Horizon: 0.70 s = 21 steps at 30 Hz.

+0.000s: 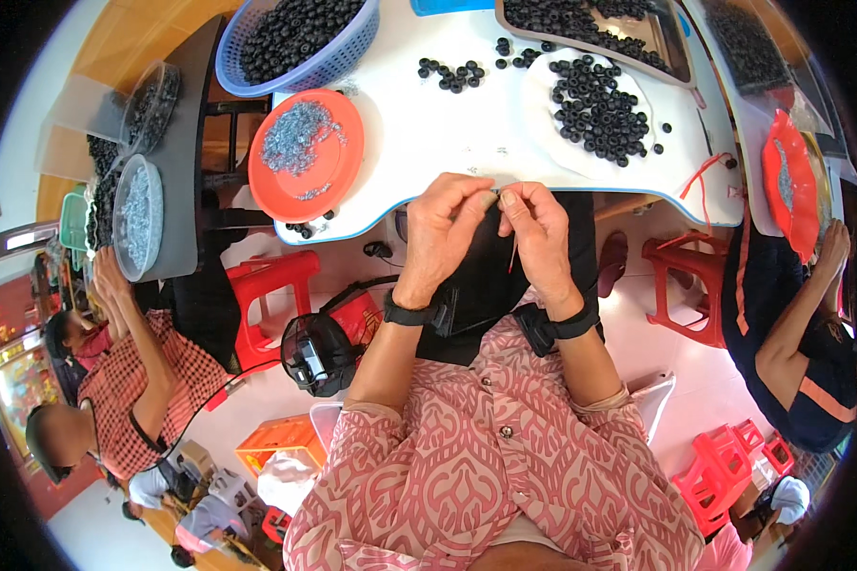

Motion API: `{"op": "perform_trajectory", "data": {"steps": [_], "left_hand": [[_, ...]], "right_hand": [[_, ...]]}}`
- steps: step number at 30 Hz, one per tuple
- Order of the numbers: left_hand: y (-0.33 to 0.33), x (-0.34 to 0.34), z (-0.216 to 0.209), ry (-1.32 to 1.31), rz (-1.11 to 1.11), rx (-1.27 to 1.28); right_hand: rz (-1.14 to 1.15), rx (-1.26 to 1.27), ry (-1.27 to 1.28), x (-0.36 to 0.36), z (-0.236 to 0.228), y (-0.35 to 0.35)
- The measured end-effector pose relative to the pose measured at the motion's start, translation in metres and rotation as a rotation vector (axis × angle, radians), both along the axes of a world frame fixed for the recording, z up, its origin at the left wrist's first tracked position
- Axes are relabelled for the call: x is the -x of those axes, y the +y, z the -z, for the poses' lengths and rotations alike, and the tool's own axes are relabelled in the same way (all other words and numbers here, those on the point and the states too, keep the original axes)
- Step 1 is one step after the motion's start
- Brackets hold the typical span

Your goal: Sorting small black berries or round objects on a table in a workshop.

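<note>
My left hand and my right hand meet at the table's near edge, fingertips almost touching. Both are closed in a pinch. A thin red string hangs below the fingers of my right hand. Whatever the left fingertips hold is too small to make out. Beyond my right hand lies a white plate with many black beads. To the left of my left hand, an orange-red plate carries small clear bluish pieces, and it overhangs the table's edge.
Loose black beads lie on the white table. At the far side stand a blue basket and a metal tray, both with black beads. Red cords lie at the right. People sit on either side, near red stools.
</note>
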<state>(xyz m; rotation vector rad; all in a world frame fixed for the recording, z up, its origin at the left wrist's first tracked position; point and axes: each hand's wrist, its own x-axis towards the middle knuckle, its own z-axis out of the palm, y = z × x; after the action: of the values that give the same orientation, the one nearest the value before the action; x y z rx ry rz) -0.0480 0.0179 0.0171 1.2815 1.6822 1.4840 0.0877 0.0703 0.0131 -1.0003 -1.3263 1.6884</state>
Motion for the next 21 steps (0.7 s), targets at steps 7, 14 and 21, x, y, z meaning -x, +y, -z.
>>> {"op": "perform_trajectory", "data": {"steps": [7,14,21], "left_hand": [[-0.008,-0.009,-0.001,-0.266,-0.021,0.072],[-0.008,-0.006,-0.006,-0.249,-0.046,0.187],[0.0,0.002,0.002,-0.233,-0.15,0.178]], "right_hand": [[-0.109,0.073,0.079,0.0,-0.002,-0.001],[-0.1,0.019,-0.019,0.007,-0.003,-0.004],[0.01,-0.257,-0.176,0.01,-0.003,0.004]]}}
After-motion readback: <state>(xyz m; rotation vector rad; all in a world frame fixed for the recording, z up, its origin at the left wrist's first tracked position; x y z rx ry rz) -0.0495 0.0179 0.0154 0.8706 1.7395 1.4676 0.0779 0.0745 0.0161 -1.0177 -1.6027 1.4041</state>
